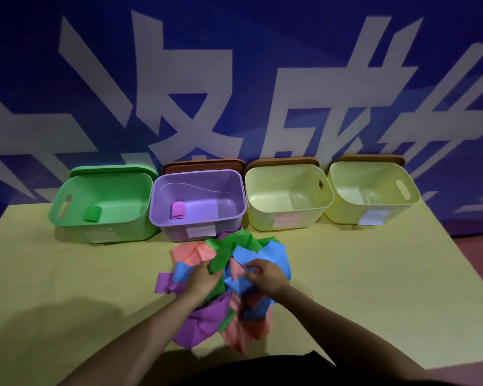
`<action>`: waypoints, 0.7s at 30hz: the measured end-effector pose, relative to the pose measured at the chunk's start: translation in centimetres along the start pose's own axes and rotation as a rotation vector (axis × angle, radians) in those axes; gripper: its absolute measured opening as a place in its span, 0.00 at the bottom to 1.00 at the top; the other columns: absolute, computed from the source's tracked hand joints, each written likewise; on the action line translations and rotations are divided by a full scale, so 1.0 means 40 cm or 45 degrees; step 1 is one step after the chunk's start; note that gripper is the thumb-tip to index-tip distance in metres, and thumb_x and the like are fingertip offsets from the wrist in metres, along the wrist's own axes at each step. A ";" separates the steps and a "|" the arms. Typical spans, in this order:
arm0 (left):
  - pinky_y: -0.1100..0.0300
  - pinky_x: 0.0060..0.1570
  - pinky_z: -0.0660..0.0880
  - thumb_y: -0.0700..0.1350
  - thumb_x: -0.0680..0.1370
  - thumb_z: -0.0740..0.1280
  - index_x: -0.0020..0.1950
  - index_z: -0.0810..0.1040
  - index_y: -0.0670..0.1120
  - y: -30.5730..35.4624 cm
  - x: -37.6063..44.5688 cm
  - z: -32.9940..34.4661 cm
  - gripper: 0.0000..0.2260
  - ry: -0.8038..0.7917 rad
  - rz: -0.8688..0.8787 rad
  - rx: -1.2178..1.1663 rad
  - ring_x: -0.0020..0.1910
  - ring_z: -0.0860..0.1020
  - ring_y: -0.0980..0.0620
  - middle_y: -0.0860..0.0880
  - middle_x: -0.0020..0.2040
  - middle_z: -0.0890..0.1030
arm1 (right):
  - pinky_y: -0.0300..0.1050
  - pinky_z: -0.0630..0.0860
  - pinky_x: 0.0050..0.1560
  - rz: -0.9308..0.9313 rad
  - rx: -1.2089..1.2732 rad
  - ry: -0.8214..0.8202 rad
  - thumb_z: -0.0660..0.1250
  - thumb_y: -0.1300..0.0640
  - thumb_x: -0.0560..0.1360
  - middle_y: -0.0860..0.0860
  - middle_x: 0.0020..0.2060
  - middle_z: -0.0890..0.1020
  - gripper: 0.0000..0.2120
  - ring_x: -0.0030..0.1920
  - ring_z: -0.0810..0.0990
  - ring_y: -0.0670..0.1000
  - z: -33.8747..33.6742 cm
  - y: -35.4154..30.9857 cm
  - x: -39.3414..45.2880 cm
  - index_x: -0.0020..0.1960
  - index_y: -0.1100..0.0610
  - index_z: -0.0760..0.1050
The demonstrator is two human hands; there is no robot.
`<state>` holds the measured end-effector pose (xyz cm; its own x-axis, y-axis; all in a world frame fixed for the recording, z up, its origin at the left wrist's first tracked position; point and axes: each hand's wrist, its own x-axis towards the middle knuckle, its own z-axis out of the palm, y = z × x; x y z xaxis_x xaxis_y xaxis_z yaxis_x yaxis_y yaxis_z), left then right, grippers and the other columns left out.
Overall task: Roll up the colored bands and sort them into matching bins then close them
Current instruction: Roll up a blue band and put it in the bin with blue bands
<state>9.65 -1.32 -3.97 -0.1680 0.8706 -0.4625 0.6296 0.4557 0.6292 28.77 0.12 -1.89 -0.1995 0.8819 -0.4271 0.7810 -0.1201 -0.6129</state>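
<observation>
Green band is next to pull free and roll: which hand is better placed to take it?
Left. The left hand already grips the long green band at its near end, while the right hand is in the crumpled blue bands beside it.

Single head-worn wide-angle view, looking forward and down (close over the table (pixel 67 274)), facing wall

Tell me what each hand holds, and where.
Left hand grips the green band at its near end; right hand pinches a blue band mid-pile.
</observation>
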 end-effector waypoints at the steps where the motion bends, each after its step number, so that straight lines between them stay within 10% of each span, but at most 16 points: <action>1: 0.58 0.42 0.69 0.43 0.77 0.66 0.56 0.79 0.40 0.000 0.007 0.006 0.11 -0.009 -0.018 -0.009 0.53 0.80 0.42 0.39 0.51 0.82 | 0.41 0.68 0.56 -0.039 -0.052 -0.044 0.69 0.50 0.75 0.55 0.54 0.80 0.18 0.59 0.76 0.53 0.004 0.006 0.005 0.63 0.56 0.77; 14: 0.55 0.50 0.73 0.36 0.75 0.69 0.54 0.79 0.35 -0.005 0.028 0.029 0.09 0.159 -0.085 -0.362 0.46 0.77 0.49 0.42 0.46 0.81 | 0.41 0.70 0.48 -0.111 -0.134 -0.092 0.69 0.54 0.74 0.55 0.48 0.83 0.09 0.51 0.80 0.54 -0.004 0.101 0.043 0.53 0.53 0.79; 21: 0.59 0.43 0.69 0.34 0.76 0.65 0.38 0.75 0.49 -0.021 0.016 0.020 0.12 0.134 -0.031 -0.379 0.43 0.75 0.50 0.48 0.39 0.80 | 0.36 0.63 0.41 -0.208 -0.014 0.002 0.71 0.59 0.72 0.49 0.37 0.74 0.14 0.44 0.76 0.51 0.014 0.133 0.016 0.57 0.55 0.77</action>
<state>9.61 -1.27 -5.28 -0.2675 0.8660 -0.4225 0.3775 0.4976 0.7810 32.47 -0.23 -5.80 -0.3238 0.8900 -0.3211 0.7446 0.0303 -0.6669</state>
